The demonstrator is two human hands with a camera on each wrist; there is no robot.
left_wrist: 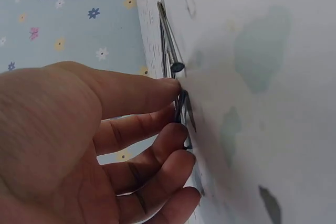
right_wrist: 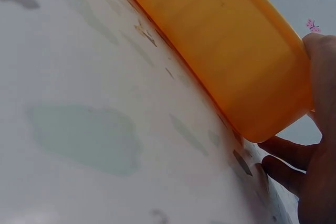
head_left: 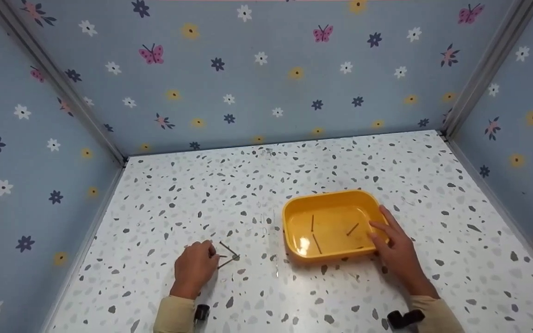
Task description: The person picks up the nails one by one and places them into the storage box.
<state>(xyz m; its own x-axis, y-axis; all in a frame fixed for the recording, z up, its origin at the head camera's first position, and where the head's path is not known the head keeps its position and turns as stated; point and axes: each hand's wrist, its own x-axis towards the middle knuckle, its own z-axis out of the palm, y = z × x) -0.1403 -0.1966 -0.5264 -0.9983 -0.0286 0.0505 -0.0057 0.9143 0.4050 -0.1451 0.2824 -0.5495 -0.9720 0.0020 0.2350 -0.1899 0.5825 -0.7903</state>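
Plainly, 3 flowered panels (head_left: 266, 85) border the speckled table (head_left: 229, 185) around the yellow tray (head_left: 336, 217).

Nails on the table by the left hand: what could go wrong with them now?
The left hand is right at the loose nails, so a pointed end might poke a finger. Those nails also lie close together, so picking one up could knock another away. The right hand holds the yellow tray at its rim; if it tipped the tray, the nails inside could slide about or maybe spill out.
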